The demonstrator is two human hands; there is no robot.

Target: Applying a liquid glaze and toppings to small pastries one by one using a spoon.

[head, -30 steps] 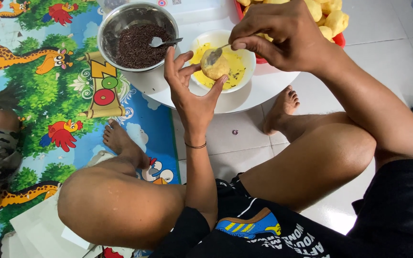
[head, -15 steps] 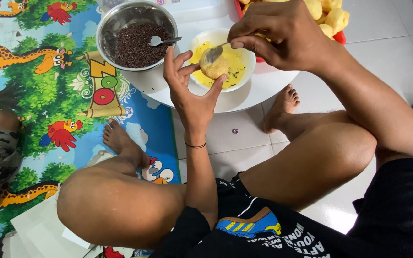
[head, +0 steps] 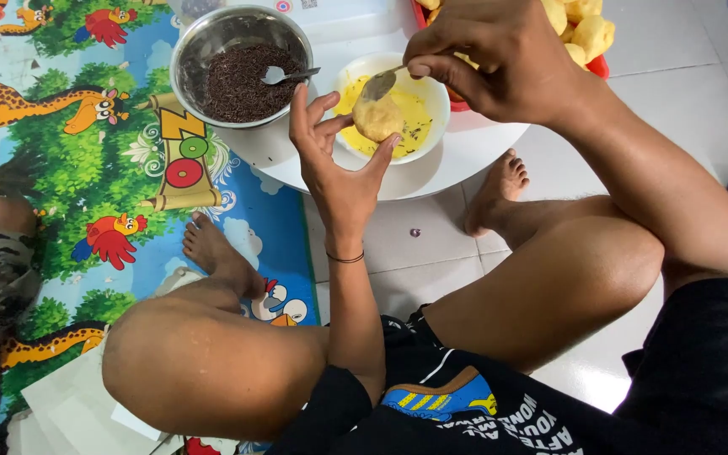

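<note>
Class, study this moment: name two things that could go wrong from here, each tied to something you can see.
1. The left hand grips the round yellow piece only by its fingertips over the white bowl; it might slip.
2. The right hand tilts a spoon onto the piece; yellow liquid could drip onto the white tray.

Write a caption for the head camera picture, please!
Left hand holds a round pastry while right hand spoons yellow spread.

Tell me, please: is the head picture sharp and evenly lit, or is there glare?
Head view: sharp and evenly lit; left hand and round yellow piece crisp; small glare on the steel bowl rim and on the floor tiles; only soft shadows under the legs.
</note>
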